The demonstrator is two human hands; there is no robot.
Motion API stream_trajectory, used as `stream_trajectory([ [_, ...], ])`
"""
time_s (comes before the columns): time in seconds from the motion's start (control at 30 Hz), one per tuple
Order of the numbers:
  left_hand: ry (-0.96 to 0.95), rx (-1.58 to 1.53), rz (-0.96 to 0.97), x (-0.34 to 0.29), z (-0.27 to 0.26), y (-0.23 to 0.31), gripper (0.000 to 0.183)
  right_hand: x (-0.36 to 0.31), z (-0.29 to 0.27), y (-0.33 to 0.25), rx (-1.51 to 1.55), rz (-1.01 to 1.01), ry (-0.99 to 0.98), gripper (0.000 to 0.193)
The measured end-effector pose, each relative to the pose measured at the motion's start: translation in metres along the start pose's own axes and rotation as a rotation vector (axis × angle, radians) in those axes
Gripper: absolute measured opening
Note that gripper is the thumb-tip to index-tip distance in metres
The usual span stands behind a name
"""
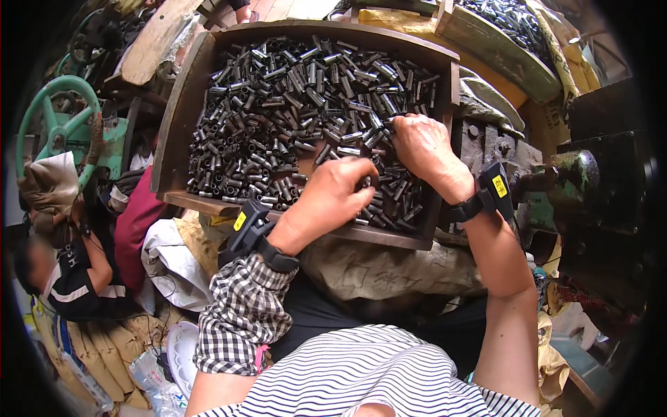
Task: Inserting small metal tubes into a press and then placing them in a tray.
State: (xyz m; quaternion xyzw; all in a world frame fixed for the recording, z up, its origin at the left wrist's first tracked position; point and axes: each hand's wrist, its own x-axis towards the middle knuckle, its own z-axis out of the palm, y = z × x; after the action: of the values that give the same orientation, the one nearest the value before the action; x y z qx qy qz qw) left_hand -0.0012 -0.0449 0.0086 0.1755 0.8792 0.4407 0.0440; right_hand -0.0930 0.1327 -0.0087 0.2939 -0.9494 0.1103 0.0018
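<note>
Left hand point(326, 201) and right hand point(422, 144) at the tubes point(250, 125).
The left fingers curl toward the thumb, near middle; the right fingers bend down onto tubes, farther right; whether either grips one, I cannot tell. The tubes lie heaped in a wooden tray point(178, 118), above a sack point(389, 267); a machine point(604, 201) stands right, a green wheel point(60, 131) far left.

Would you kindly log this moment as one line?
left hand: curled over metal tubes | right hand: at tubes, right side | wooden tray: tubes heaped inside
</note>
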Motion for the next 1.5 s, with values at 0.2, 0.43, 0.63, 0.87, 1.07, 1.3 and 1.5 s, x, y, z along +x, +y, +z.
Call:
stream_trajectory([
  [0.2, -0.098, 0.296, 0.144, 0.005, 0.021, 0.009, 0.019, 0.002, -0.006, -0.001, 0.152, 0.022, -0.098, 0.014],
  [0.43, -0.136, 0.495, 0.085, 0.008, 0.027, 0.013, 0.008, -0.013, 0.0, 0.001, 0.273, -0.017, 0.138, 0.018],
  [0.63, -0.146, 0.519, 0.155, 0.01, 0.035, 0.011, 0.008, -0.068, -0.028, 0.002, 0.822, 0.207, 0.143, 0.02],
  [0.87, -0.092, 0.694, 0.15, 0.013, 0.047, 0.01, 0.017, -0.117, -0.025, -0.008, 1.125, 0.456, 0.15, 0.018],
  [1.07, -0.139, 0.675, 0.176, 0.015, 0.05, 0.013, 0.019, -0.116, -0.019, -0.006, 1.111, 0.396, 0.136, 0.019],
  [1.3, 0.019, 0.436, 0.129, 0.016, 0.043, 0.016, 0.017, -0.122, -0.03, 0.0, 1.293, 0.474, 0.065, 0.012],
  [1.5, -0.153, -0.738, -0.466, 0.018, 0.026, 0.023, 0.009, -0.126, -0.033, 0.003, 1.45, 0.509, -0.027, 0.01],
])
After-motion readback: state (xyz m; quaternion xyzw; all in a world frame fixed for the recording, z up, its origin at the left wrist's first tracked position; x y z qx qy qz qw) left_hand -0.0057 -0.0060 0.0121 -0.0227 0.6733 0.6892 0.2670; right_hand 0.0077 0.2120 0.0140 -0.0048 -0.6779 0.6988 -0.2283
